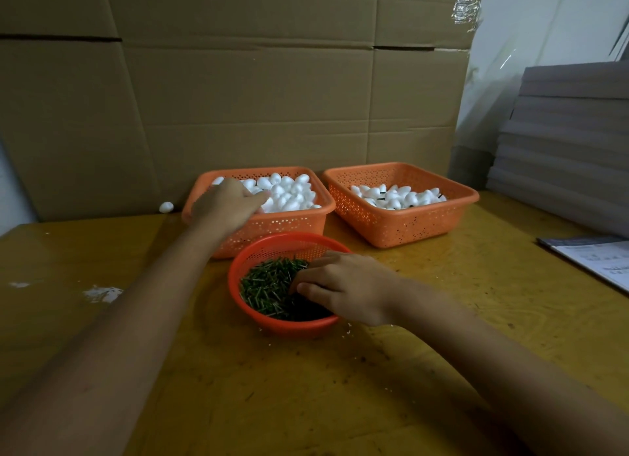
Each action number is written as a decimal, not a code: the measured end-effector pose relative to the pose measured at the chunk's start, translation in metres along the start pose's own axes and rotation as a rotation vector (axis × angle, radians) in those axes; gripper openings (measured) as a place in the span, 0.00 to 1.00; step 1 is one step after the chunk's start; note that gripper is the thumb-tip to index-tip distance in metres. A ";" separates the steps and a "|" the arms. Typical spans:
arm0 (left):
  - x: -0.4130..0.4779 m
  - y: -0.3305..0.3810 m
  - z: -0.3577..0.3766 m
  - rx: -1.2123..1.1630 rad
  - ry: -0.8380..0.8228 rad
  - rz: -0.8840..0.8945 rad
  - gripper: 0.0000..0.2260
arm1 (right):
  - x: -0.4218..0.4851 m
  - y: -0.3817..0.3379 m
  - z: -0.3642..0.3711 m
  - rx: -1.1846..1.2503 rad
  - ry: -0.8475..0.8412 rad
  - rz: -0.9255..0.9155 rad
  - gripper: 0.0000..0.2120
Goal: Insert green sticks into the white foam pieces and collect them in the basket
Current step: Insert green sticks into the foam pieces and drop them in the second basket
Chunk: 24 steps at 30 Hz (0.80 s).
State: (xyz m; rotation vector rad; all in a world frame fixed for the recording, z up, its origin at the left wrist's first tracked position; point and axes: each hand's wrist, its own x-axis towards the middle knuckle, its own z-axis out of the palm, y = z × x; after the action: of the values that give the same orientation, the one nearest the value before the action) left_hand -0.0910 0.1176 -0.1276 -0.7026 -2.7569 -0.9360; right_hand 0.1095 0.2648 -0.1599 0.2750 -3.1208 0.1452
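Observation:
A round red basket (pixel 252 311) on the yellow table holds a heap of short green sticks (pixel 269 284). My right hand (pixel 343 287) reaches into it, fingertips down among the sticks; whether it pinches one is hidden. Behind it stands an orange square basket (pixel 272 229) piled with plain white foam pieces (pixel 289 192). My left hand (pixel 226 202) is over its left side, fingers curled down onto the foam; a grip cannot be made out. To the right, a second orange basket (pixel 408 226) holds foam pieces with sticks in them (pixel 396 197).
One loose foam piece (pixel 166 207) lies by the cardboard wall (pixel 238 98) at the back left. A stack of grey boards (pixel 571 142) and a printed sheet (pixel 599 261) sit at the right. White crumbs (pixel 102 294) mark the table (pixel 306 387) on the left.

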 end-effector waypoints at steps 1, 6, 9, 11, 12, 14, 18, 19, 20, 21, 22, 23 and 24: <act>0.000 -0.002 0.000 -0.101 0.082 -0.005 0.19 | 0.000 0.000 0.000 -0.001 0.001 0.000 0.18; -0.003 -0.004 -0.002 -0.485 0.307 -0.076 0.11 | 0.000 0.002 0.001 0.008 0.014 -0.003 0.18; -0.002 -0.008 -0.002 -0.643 0.360 -0.048 0.13 | 0.000 0.002 0.001 0.017 0.014 -0.002 0.18; -0.007 -0.007 -0.002 -0.726 0.367 0.029 0.15 | 0.000 0.001 0.001 0.019 0.014 -0.004 0.18; -0.012 -0.006 -0.001 -0.752 0.357 0.076 0.15 | 0.000 0.001 0.001 0.019 0.014 -0.005 0.18; -0.025 0.000 0.001 -0.713 0.353 0.167 0.13 | -0.001 0.000 0.000 0.016 0.015 -0.004 0.18; -0.064 0.024 0.002 -0.677 0.212 0.284 0.06 | -0.001 -0.002 -0.001 0.028 0.002 -0.004 0.17; -0.076 0.032 0.004 -0.772 0.124 0.254 0.03 | -0.001 -0.001 -0.002 0.037 0.002 -0.003 0.17; -0.090 0.040 0.005 -0.883 0.028 0.207 0.02 | -0.001 -0.001 -0.002 0.048 0.003 0.001 0.17; -0.102 0.045 0.007 -0.977 -0.057 0.173 0.03 | -0.001 0.000 -0.003 0.062 0.005 0.009 0.17; -0.114 0.048 0.008 -1.027 -0.118 0.170 0.04 | -0.001 0.000 -0.003 0.081 0.009 0.020 0.17; -0.124 0.048 0.009 -1.048 -0.161 0.189 0.06 | 0.000 0.000 -0.002 0.108 0.016 0.032 0.17; -0.134 0.048 0.007 -1.064 -0.192 0.210 0.07 | 0.000 0.000 -0.001 0.134 0.026 0.041 0.16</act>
State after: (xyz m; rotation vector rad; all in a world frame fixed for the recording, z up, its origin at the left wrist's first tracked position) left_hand 0.0494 0.1041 -0.1453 -1.2041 -2.0550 -2.3682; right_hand 0.1099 0.2652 -0.1586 0.2076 -3.0962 0.3565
